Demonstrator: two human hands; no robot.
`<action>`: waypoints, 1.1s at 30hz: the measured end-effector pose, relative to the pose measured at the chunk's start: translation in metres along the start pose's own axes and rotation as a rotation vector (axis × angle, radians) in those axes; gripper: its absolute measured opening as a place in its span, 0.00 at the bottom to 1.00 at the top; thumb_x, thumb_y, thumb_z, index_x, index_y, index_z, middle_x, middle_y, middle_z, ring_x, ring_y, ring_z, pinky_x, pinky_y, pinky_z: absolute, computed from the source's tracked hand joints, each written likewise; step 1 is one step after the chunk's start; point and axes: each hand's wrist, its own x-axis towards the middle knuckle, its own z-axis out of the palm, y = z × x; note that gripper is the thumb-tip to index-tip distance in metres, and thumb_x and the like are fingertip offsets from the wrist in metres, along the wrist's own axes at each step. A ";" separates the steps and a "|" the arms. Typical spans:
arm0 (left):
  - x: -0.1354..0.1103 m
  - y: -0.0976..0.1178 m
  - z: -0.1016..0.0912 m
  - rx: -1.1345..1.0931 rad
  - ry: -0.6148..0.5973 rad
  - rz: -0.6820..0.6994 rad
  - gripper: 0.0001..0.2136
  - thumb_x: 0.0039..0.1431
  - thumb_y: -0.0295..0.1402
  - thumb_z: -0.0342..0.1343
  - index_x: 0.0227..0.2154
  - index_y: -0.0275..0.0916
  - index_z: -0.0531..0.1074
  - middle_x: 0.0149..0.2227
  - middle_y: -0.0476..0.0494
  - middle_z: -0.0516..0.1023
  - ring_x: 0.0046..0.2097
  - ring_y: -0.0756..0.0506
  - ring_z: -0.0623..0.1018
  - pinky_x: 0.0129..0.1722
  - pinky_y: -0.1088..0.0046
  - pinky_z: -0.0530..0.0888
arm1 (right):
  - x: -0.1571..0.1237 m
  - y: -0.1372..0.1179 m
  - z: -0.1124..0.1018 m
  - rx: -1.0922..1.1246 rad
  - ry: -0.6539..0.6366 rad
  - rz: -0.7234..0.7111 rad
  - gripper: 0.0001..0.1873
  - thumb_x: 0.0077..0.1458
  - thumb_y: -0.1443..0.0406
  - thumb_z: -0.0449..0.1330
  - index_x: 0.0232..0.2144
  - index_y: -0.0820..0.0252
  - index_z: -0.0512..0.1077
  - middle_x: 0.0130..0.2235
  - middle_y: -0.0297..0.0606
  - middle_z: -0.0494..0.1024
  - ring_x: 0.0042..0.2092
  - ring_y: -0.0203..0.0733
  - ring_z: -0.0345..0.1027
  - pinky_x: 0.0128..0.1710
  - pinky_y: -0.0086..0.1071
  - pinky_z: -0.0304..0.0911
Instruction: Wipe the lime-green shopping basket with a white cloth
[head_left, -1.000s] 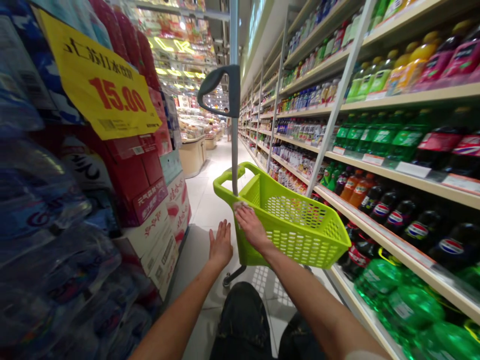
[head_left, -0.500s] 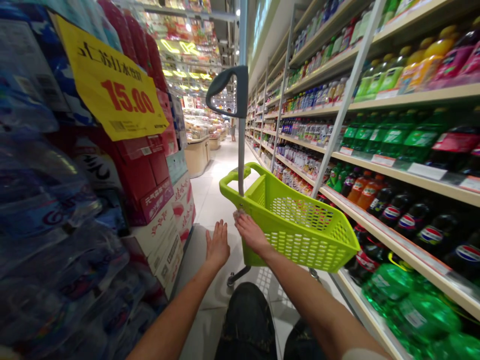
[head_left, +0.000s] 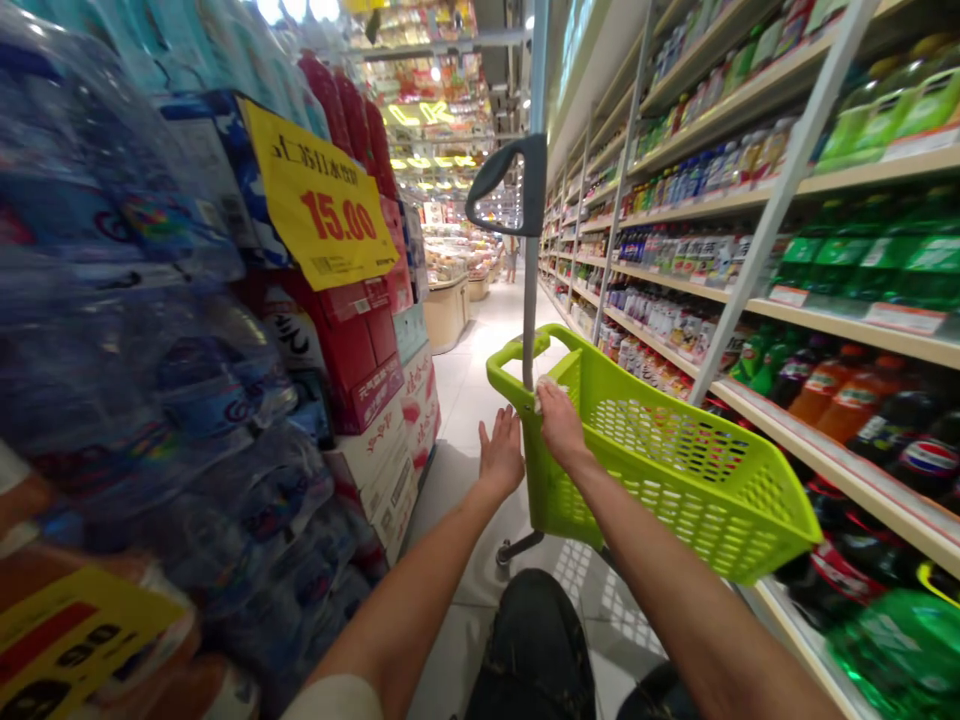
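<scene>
A lime-green wheeled shopping basket stands in the aisle in front of me, empty as far as I can see. Its grey pull handle rises on a straight pole from the near rim. My right hand lies closed on the basket's near rim, beside the pole's base, with something white under the fingers. Just left of the basket, my left hand hangs in the air with its fingers stretched out and holds nothing.
Shelves of soft-drink bottles run along the right side. On the left stand shrink-wrapped water packs and red cartons under a yellow price sign reading 15.00. The tiled aisle leads ahead to distant display counters.
My view has shifted left and back along the aisle; the price sign now sits further right and more water packs show. Both hands keep their positions at the basket.
</scene>
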 end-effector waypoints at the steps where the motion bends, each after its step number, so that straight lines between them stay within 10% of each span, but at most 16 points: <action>1: 0.001 0.001 -0.002 -0.005 0.012 0.008 0.33 0.44 0.22 0.43 0.58 0.31 0.45 0.62 0.38 0.44 0.62 0.43 0.45 0.58 0.50 0.46 | -0.007 0.007 0.000 -0.016 -0.003 -0.014 0.28 0.45 0.80 0.43 0.50 0.69 0.63 0.55 0.48 0.63 0.57 0.43 0.53 0.55 0.41 0.51; 7: 0.012 0.009 -0.015 0.031 0.099 0.151 0.31 0.47 0.23 0.42 0.58 0.30 0.46 0.62 0.37 0.45 0.62 0.43 0.44 0.58 0.49 0.45 | -0.064 0.070 -0.023 -0.132 0.036 0.124 0.25 0.46 0.78 0.43 0.47 0.68 0.66 0.51 0.48 0.68 0.53 0.45 0.59 0.53 0.41 0.55; 23: 0.026 0.069 0.001 0.151 0.032 0.480 0.24 0.54 0.27 0.39 0.56 0.32 0.52 0.60 0.36 0.54 0.62 0.41 0.48 0.57 0.47 0.44 | -0.114 0.101 -0.036 -0.260 0.151 0.167 0.26 0.46 0.76 0.43 0.48 0.68 0.66 0.50 0.48 0.68 0.53 0.45 0.58 0.51 0.42 0.54; 33: 0.024 0.086 0.010 0.087 0.005 0.419 0.28 0.50 0.27 0.40 0.57 0.29 0.50 0.61 0.37 0.50 0.62 0.42 0.45 0.58 0.49 0.38 | -0.140 0.132 -0.069 -0.336 0.099 0.365 0.26 0.47 0.77 0.42 0.47 0.65 0.66 0.51 0.47 0.67 0.54 0.45 0.56 0.51 0.44 0.50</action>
